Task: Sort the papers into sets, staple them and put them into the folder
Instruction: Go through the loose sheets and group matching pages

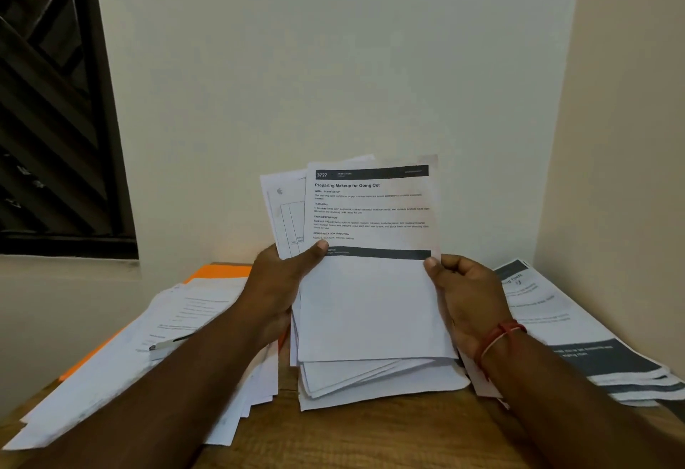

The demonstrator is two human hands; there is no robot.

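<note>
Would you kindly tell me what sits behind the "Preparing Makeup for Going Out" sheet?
More sheets, held by the left hand: one with ruled table lines peeks out at its left, and lower edges fan out below. Most of their print is covered.

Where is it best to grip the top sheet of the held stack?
Take the top sheet by its right edge, from the right: that edge is free, where the right hand pinches it. The left hand pins the left edge with its thumb.
</note>
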